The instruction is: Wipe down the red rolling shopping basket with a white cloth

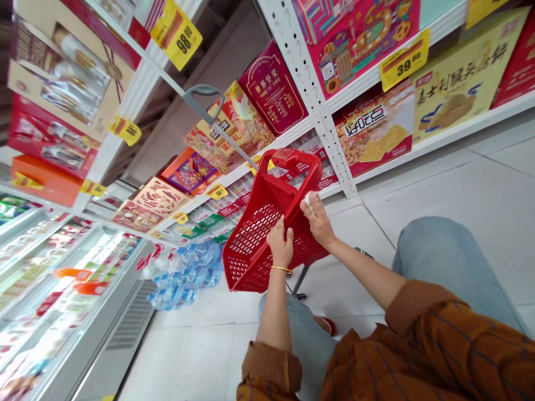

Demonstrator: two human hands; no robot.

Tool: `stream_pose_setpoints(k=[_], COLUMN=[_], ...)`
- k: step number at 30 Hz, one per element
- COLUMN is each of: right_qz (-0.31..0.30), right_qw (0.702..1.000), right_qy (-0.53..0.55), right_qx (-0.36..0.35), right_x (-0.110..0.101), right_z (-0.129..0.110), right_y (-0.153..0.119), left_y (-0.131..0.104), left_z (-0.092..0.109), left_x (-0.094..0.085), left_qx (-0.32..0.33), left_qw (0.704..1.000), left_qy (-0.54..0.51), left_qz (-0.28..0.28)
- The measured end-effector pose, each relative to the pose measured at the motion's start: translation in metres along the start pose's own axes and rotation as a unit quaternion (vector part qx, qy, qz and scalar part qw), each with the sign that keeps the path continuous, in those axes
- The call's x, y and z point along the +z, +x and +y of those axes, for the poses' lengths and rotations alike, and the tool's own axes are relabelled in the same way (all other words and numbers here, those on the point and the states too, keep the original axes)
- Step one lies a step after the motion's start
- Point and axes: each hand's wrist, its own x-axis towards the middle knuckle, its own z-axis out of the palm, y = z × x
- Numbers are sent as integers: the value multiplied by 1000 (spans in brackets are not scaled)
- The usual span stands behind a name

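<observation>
A red plastic shopping basket [257,234] stands tilted in front of me, with perforated sides and a red carry handle [311,161] at its upper end. A long grey pull rod with a looped grip [204,103] reaches away from it towards the shelves. My left hand [281,244] grips the basket's near rim, fingers over the edge and thumb raised. Against the outer side, just below the carry handle, my right hand [320,223] presses a crumpled white wipe [308,199]. The wipe is partly hidden by the fingers.
Shelves with boxed snacks [273,86] and yellow price tags [404,61] run along the far side. Shrink-wrapped water bottles [188,275] stand on the tiled floor [200,345] to the left, near a lit open cooler [62,295]. My knees [447,256] are close by.
</observation>
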Motion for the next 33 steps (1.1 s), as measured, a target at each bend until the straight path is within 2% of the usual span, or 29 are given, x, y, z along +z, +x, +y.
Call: stream_pose_setpoints(k=[6, 13, 18, 20, 22, 24, 27, 30, 33], right_qz=[-27, -58, -48, -16, 23, 44, 33, 24, -1], right_qw=[1000, 998, 998, 999, 998, 997, 998, 998, 999], right_qy=[8, 23, 30, 38, 48, 55, 56, 54, 50], right_qx=[6, -5, -8, -11, -12, -13, -5, 1, 0], right_x=[6, 3, -4, -7, -10, -9, -2, 8, 16], right_z=[9, 15, 14, 11, 7, 2, 0, 4, 13], right_y=[-33, -76, -78, -67, -53, -41, -34, -43, -63], left_y=[1, -1, -4, 0, 10, 28, 61, 89, 103], left_z=[-1, -1, 0, 3, 7, 13, 25, 38, 46], left_x=[1, 0, -4, -10, -18, -26, -33, -35, -33], left_qx=[-1, 1, 64, 126, 218, 313, 430, 482, 507], left_qw=[1000, 998, 985, 969, 943, 910, 849, 803, 775], left_qy=[7, 55, 161, 214, 251, 270, 292, 313, 325], left_qz=[-10, -13, 3, 16, 8, -29, -98, -158, -192])
